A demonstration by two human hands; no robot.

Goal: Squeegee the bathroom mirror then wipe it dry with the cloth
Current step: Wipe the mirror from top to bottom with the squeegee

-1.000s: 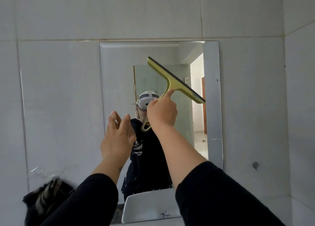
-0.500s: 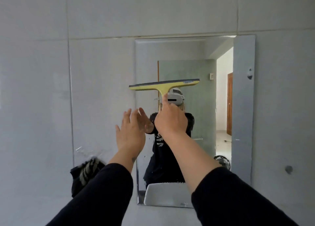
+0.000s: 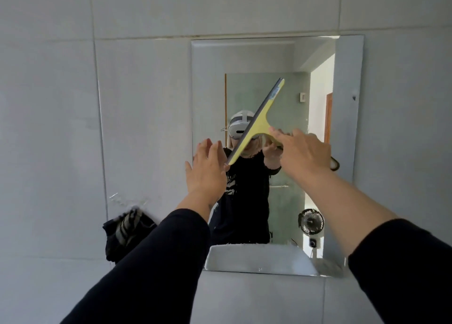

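The right hand (image 3: 304,152) grips the yellow squeegee (image 3: 256,123) by its handle, blade tilted steeply, seemingly against the mirror (image 3: 348,152). The left hand (image 3: 205,174) is open and empty, fingers straight, beside the blade's lower end.

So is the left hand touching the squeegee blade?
Cannot tell. In the head view the left hand overlaps the lower tip of the squeegee; no gap or contact shows plainly.

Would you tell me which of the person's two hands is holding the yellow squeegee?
The right hand grips the yellow squeegee by its handle; the left hand is open, fingers spread, holding nothing.
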